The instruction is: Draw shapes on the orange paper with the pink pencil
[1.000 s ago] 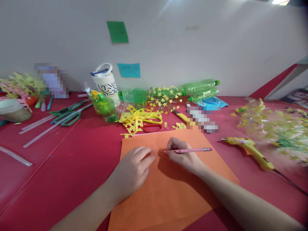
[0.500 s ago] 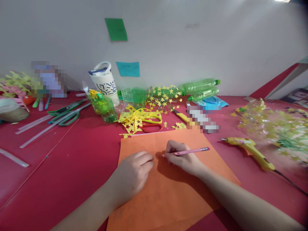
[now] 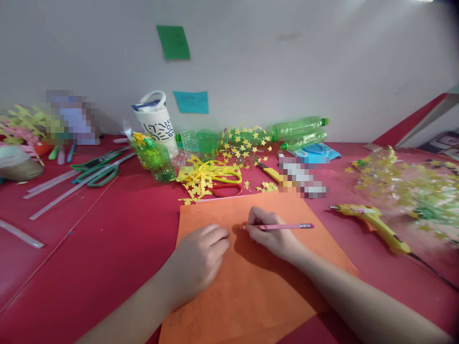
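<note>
A large sheet of orange paper (image 3: 265, 291) lies in front of me, with faint pencil marks on its lower part. My right hand (image 3: 268, 233) is closed around a pink pencil (image 3: 292, 226). The pencil's point is at the paper and its eraser end points right. On the left half of the sheet rests my left hand (image 3: 202, 253), palm down, fingers loosely bent and a little apart. Its thumb is mostly hidden, and nothing shows in its grasp. A small gap separates its fingertips from the pencil point.
Behind the paper lie yellow-and-red-handled scissors (image 3: 229, 179), yellow paper scraps (image 3: 195, 179) and a yellow cutter (image 3: 274, 174). A yellow glue gun (image 3: 376, 224) is at right, near a star-covered clear bundle (image 3: 412, 186). Green bottles (image 3: 299, 129), a white tumbler (image 3: 154, 124) and green-handled scissors (image 3: 102, 174) stand or lie further back.
The pencil has tilted flatter, its eraser end a little lower, and its point has shifted slightly left and up. My right hand has moved up a touch; my left hand looks still.
</note>
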{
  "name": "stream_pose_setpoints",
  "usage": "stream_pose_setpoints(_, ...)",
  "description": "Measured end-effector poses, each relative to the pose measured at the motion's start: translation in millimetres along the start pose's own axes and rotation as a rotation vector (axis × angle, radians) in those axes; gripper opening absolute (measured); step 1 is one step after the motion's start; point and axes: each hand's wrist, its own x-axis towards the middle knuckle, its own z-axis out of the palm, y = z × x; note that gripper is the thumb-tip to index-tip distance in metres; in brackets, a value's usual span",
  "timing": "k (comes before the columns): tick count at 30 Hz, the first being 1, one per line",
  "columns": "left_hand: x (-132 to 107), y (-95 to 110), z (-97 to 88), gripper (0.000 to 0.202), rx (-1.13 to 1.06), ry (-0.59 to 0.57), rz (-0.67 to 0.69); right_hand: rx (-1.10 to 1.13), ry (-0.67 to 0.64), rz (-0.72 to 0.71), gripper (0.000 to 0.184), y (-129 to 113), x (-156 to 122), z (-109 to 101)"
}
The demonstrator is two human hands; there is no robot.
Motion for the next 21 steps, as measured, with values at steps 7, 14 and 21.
stream_pose_setpoints(7,-1.7,0.9,-1.7,0.029,0.005,-0.024,-0.009,-0.004,0.037,0.012,0.012,1.5,0.8,1.5)
stream_pose_setpoints(14,-0.7,0.5,-0.6,0.029,0.007,-0.027,0.001,-0.004,0.056,0.013,0.011,4.8,0.8,1.7)
stream_pose_setpoints(21,-0.9,0.0,0.3,0.029,-0.005,-0.038,-0.003,-0.014,0.042,0.004,0.011,2.1,1.3,0.0)
